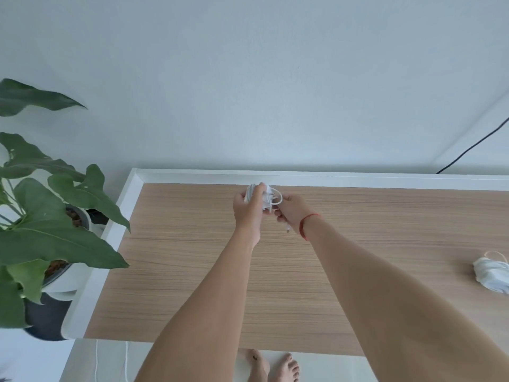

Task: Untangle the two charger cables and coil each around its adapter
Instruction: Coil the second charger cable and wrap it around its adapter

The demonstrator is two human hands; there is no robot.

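Pale wall (248, 78) behind a white-edged wooden table (192, 271), potted plant (41, 216) beside.

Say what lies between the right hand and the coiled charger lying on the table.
Head view: only bare wooden tabletop separates the right hand from the coiled charger.

Table (192, 271): set against the wall.
Above its far edge, mid-width: adapter (265, 198) in the left hand (246, 213); cable (279, 198) in the right hand (289, 213), just to the right.
On the table, far right, well apart: bundled charger (491, 274).
Left of the table: potted plant (41, 216).
Behind the table, right: cord (473, 147).
Before the near edge: feet (271, 366).
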